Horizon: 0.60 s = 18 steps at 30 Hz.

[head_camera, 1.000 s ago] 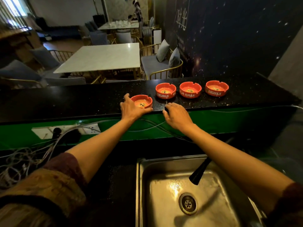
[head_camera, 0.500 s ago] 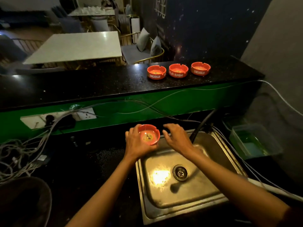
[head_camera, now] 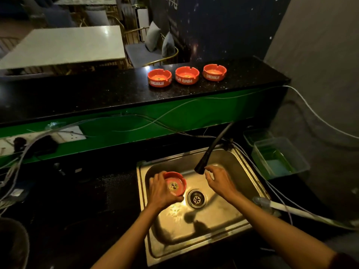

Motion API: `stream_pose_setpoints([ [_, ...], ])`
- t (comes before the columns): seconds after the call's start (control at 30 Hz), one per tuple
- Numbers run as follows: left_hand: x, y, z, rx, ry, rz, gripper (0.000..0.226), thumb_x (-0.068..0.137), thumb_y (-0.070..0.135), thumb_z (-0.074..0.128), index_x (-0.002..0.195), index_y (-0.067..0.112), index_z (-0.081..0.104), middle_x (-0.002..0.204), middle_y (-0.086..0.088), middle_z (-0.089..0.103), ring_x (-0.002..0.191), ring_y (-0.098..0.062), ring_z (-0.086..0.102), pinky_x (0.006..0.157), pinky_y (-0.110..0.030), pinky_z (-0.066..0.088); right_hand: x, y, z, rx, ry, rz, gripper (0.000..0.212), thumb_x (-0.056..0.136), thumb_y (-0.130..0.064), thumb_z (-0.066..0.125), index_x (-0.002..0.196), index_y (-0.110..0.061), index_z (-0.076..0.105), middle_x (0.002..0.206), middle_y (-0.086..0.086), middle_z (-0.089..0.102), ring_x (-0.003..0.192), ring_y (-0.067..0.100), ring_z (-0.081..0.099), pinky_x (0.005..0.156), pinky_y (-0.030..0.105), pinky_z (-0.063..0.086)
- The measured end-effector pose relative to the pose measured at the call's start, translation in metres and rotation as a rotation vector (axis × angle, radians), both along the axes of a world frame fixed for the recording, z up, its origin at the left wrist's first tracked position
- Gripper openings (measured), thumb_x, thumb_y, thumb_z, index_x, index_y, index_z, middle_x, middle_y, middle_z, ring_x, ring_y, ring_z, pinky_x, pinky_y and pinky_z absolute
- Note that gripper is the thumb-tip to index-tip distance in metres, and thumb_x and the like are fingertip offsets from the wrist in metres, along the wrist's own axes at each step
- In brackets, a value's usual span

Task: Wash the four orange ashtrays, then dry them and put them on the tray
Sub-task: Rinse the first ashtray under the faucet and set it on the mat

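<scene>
Fingers of the left hand (head_camera: 161, 193) are curled round the near and left side of one orange ashtray (head_camera: 175, 183), thumb toward the near rim, gripping it over the steel sink (head_camera: 240, 171). The ashtray sits upright between the fingers and the thumb, mouth up, with dark residue visible in its bowl; it lies left of the drain (head_camera: 196, 199). Whether its base touches the sink floor cannot be told.

The right hand (head_camera: 219, 181) holds nothing. Its fingers are loosely bent and slightly spread, tips just beside the head of the black faucet hose (head_camera: 210, 150); contact cannot be confirmed. The two hands are apart, the drain between them.

Three further orange ashtrays stand in a row on the raised black counter (head_camera: 97, 94), well apart from the sink: left one (head_camera: 159, 78), middle one (head_camera: 187, 75), right one (head_camera: 214, 72).

A clear plastic tub (head_camera: 279, 158) stands right of the sink. Loose cables (head_camera: 174, 113) run along the green panel below the counter.
</scene>
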<state>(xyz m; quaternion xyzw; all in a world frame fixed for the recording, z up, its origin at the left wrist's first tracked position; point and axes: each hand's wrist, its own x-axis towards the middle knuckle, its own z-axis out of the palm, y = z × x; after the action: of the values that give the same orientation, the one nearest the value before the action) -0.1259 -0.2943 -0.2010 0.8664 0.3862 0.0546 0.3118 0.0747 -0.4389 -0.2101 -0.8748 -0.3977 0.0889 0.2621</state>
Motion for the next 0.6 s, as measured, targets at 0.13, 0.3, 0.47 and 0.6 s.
stream_pose_setpoints([
  [0.13,0.023,-0.007,-0.011,-0.002,0.010,0.012,0.113,0.048,0.061,0.083,0.139,0.016,0.032,0.132,-0.003,0.041,0.120,-0.020,0.036,0.096,-0.027,0.035,0.038,-0.002,-0.014,-0.032,0.018,0.002,0.029,0.093,-0.024,0.052,0.116,-0.012,0.065,0.112,0.009,0.070,0.105,0.025,0.064,0.089,0.038,0.052],
  [0.3,0.045,-0.008,-0.024,-0.027,0.050,0.036,0.116,0.046,0.063,0.083,0.139,0.017,0.031,0.133,-0.002,0.040,0.121,-0.021,0.034,0.098,-0.030,0.038,0.074,0.006,-0.035,-0.060,0.068,-0.014,0.028,0.092,-0.018,0.053,0.117,-0.009,0.064,0.110,0.012,0.069,0.104,0.028,0.063,0.087,0.034,0.048],
  [0.47,0.061,-0.004,-0.033,-0.051,0.103,0.038,0.116,0.043,0.061,0.083,0.138,0.017,0.032,0.133,-0.001,0.040,0.123,-0.022,0.033,0.103,-0.035,0.038,0.092,0.014,-0.049,-0.044,0.065,-0.054,0.032,0.089,-0.018,0.051,0.118,-0.005,0.057,0.111,0.014,0.061,0.104,0.030,0.057,0.089,0.039,0.046],
  [0.6,0.069,-0.002,-0.041,-0.047,0.139,0.043,0.114,0.042,0.061,0.082,0.136,0.016,0.035,0.131,-0.002,0.042,0.121,-0.022,0.036,0.104,-0.035,0.036,0.105,0.017,-0.055,-0.050,0.079,-0.091,0.037,0.088,-0.013,0.057,0.123,-0.004,0.053,0.120,0.015,0.057,0.114,0.031,0.053,0.097,0.040,0.044],
])
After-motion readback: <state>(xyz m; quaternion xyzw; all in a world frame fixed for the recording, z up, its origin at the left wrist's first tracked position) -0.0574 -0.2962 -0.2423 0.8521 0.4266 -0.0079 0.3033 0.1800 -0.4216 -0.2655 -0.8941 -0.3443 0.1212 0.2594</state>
